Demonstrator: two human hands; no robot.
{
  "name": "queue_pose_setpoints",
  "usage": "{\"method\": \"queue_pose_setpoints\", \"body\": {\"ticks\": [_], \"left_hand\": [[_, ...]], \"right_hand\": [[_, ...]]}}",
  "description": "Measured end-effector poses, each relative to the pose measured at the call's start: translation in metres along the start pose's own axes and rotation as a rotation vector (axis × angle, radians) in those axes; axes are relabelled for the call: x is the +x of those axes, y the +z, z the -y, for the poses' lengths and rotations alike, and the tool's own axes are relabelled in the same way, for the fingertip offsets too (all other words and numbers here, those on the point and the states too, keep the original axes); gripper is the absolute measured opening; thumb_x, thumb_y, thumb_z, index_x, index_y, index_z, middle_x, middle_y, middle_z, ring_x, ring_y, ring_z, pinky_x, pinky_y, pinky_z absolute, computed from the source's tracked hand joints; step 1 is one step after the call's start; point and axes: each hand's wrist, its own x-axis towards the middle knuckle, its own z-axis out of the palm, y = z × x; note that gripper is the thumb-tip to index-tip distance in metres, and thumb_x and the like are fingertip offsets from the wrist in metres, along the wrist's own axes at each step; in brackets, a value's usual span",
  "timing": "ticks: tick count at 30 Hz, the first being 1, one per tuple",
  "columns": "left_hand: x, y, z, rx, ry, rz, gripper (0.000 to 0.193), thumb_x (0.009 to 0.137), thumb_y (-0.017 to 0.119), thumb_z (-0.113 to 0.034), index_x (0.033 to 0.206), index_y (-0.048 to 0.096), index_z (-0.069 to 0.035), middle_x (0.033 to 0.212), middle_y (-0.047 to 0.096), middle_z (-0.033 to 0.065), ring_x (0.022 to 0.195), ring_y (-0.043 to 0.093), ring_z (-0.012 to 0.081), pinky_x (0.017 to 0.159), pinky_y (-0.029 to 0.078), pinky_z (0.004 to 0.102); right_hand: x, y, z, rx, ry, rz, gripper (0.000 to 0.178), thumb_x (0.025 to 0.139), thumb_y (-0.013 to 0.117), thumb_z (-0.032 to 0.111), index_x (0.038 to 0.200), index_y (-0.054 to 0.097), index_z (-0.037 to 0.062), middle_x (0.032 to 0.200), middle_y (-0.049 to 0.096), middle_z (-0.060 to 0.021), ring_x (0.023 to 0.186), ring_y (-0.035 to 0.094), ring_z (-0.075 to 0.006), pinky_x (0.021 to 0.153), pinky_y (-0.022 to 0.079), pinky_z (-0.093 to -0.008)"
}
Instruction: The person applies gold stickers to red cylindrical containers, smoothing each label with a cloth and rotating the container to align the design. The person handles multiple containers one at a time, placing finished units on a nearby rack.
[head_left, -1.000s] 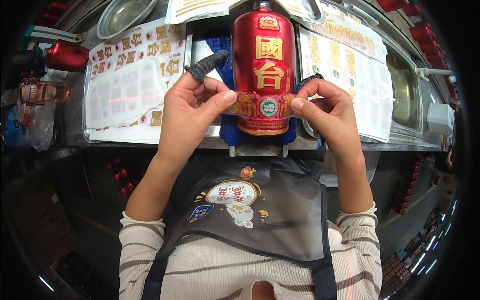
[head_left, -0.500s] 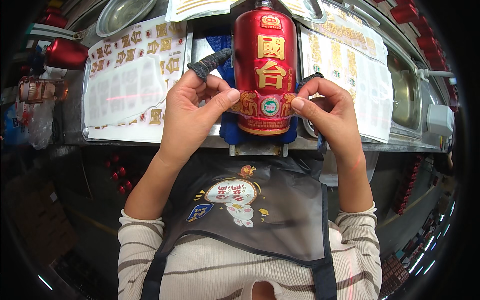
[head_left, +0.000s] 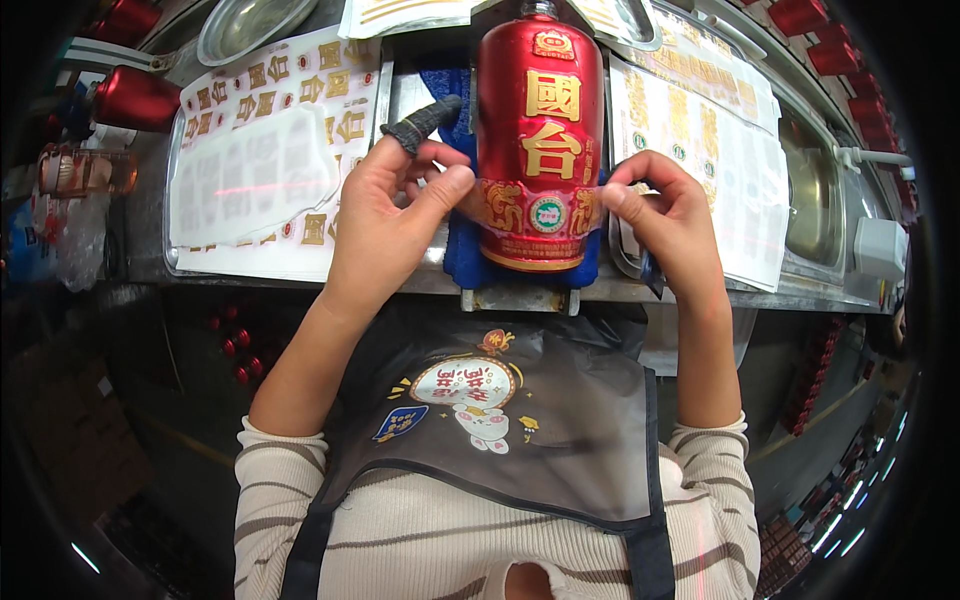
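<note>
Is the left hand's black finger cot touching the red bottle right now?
Apart: the head view shows blue cloth between the finger cot and the red bottle.

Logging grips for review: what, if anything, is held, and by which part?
A gold-patterned film strip: the right hand seems to pinch its right end; the left hand is at its left end, grip unclear.

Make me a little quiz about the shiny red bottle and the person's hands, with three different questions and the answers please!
1. True or false: a dark, ribbed finger cover is on the index finger of the left hand.
2. What colour is the soft-looking pad beneath the shiny red bottle? a) green b) blue c) yellow
3. Is the thin, gold-patterned strip nearer the bottle's neck or base?

Key: 1. True. 2. b. 3. The base.
</note>
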Motion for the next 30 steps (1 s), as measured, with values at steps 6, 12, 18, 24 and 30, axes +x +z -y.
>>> {"method": "queue_pose_setpoints", "body": {"ticks": [6, 12, 18, 24, 30], "left_hand": [[-0.006, 0.011, -0.005, -0.122, 0.007, 0.112, 0.068, 0.09, 0.075, -0.027, 0.142, 0.044, 0.003, 0.128, 0.057, 0.0128, 0.107, 0.059, 0.0131, 0.091, 0.05, 0.0295], [-0.002, 0.016, 0.003, -0.07, 0.089, 0.161, 0.076, 0.089, 0.077, -0.029, 0.144, 0.039, 0.004, 0.136, 0.052, 0.0152, 0.12, 0.056, 0.0195, 0.1, 0.046, 0.0331], [-0.003, 0.016, -0.001, -0.12, 0.086, 0.188, 0.075, 0.089, 0.077, -0.027, 0.145, 0.038, 0.005, 0.14, 0.051, 0.0165, 0.128, 0.05, 0.0212, 0.107, 0.041, 0.0347], [0.0, 0.014, 0.0, -0.097, 0.129, 0.191, 0.076, 0.089, 0.077, -0.026, 0.146, 0.037, 0.004, 0.142, 0.05, 0.0163, 0.133, 0.047, 0.0226, 0.111, 0.037, 0.0355], [-0.004, 0.02, 0.0, -0.082, 0.115, 0.147, 0.075, 0.088, 0.077, -0.028, 0.145, 0.039, 0.004, 0.138, 0.052, 0.0156, 0.131, 0.048, 0.0221, 0.11, 0.037, 0.0354]], "right_hand": [[-0.018, 0.022, 0.009, 0.001, -0.076, -0.134, 0.033, 0.089, 0.074, 0.016, 0.115, 0.058, 0.0026, 0.076, 0.062, 0.0043, 0.058, 0.044, 0.0028, 0.052, 0.032, -0.0148], [-0.013, 0.03, -0.008, 0.078, -0.152, -0.052, 0.052, 0.083, 0.082, 0.022, 0.118, 0.05, 0.0018, 0.102, 0.058, -0.0025, 0.054, 0.042, 0.004, 0.047, 0.032, -0.014], [-0.011, 0.026, -0.002, 0.039, -0.11, -0.024, 0.054, 0.081, 0.084, 0.023, 0.117, 0.05, 0.0016, 0.104, 0.057, -0.0026, 0.054, 0.042, 0.0039, 0.046, 0.033, -0.0139], [-0.01, 0.022, 0.001, 0.055, -0.06, 0.013, 0.055, 0.08, 0.084, 0.022, 0.118, 0.05, 0.0012, 0.11, 0.057, -0.0051, 0.056, 0.045, 0.0034, 0.048, 0.035, -0.0137], [-0.008, 0.023, -0.004, 0.108, -0.069, 0.008, 0.051, 0.083, 0.081, 0.021, 0.119, 0.05, 0.0013, 0.114, 0.057, -0.0071, 0.061, 0.051, 0.0017, 0.053, 0.039, -0.0134]]}}
